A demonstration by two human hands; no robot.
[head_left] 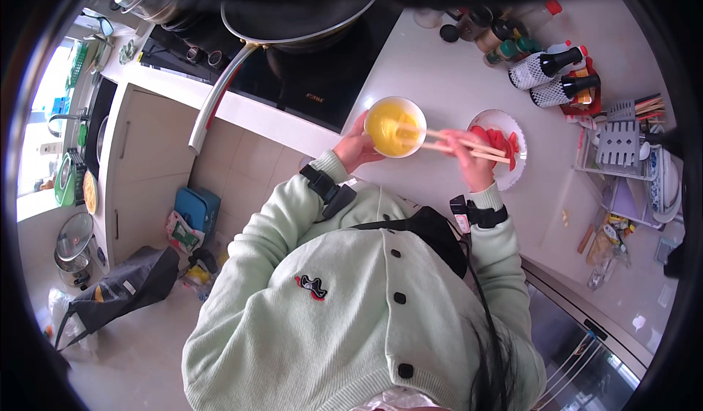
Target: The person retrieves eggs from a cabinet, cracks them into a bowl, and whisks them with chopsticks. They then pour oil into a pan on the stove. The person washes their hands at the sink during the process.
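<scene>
My left hand point(359, 146) is closed round the side of a small white bowl point(375, 111) of yellow liquid point(388, 129), which looks like beaten egg. My right hand point(469, 155) grips light wooden chopsticks point(487, 155), their tips blurred inside the liquid. Partly behind that hand, on the pale counter point(439, 81), lies a white plate point(516, 169) holding red sliced pieces point(511, 147).
A large pan point(296, 23) with its long handle point(216, 103) rests on the black cooktop point(322, 81) at upper left. Seasoning bottles point(534, 71) cluster at the back right, beside a dish rack point(619, 169). A dark bag point(124, 290) is at lower left.
</scene>
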